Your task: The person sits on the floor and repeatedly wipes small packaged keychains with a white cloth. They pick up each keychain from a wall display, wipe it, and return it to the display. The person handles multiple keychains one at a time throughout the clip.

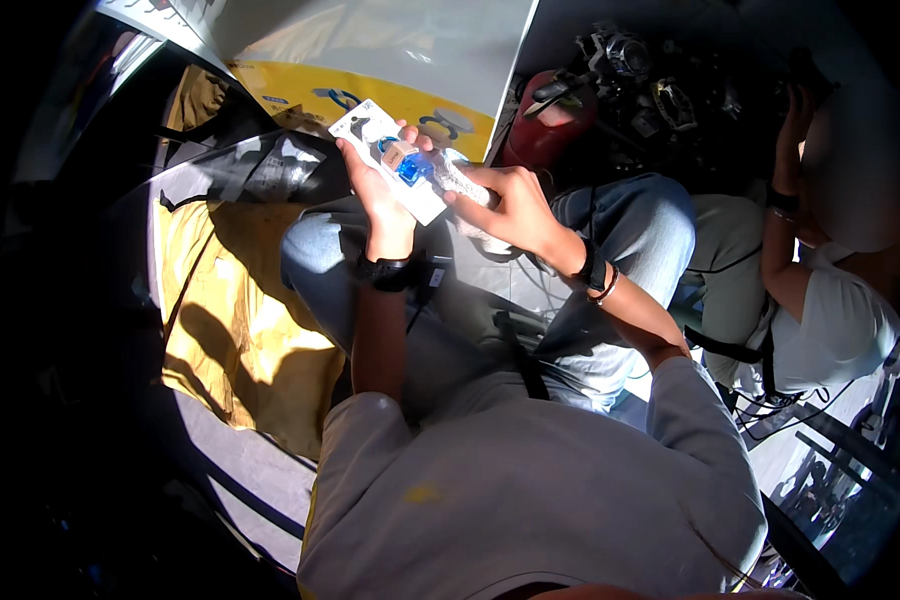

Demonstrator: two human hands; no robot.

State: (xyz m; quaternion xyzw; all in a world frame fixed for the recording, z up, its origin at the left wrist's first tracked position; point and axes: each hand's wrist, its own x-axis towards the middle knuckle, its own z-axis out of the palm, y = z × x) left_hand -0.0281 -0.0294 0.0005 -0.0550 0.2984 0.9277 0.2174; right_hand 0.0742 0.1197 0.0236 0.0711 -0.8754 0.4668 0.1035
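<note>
My left hand (378, 200) is closed around a white backing card (428, 205), tilted in bright light in front of me. On the card's face sit a shiny blue piece (412, 169) and a small beige label (397, 154); the exact kind of item is too small to tell. My right hand (520, 208) grips a crumpled, whitish speckled cloth (462, 184) against the card's right side, close to the blue piece. The cloth's lower end hangs below my right fingers. Both my wrists carry black bands.
A large white and yellow printed sheet (400, 60) stands ahead. Beyond my right knee are a red rounded container (550, 125) and a dark heap of metal parts (660, 95). Yellow cloth (240, 320) lies at left. Another person (820, 310) sits close on my right.
</note>
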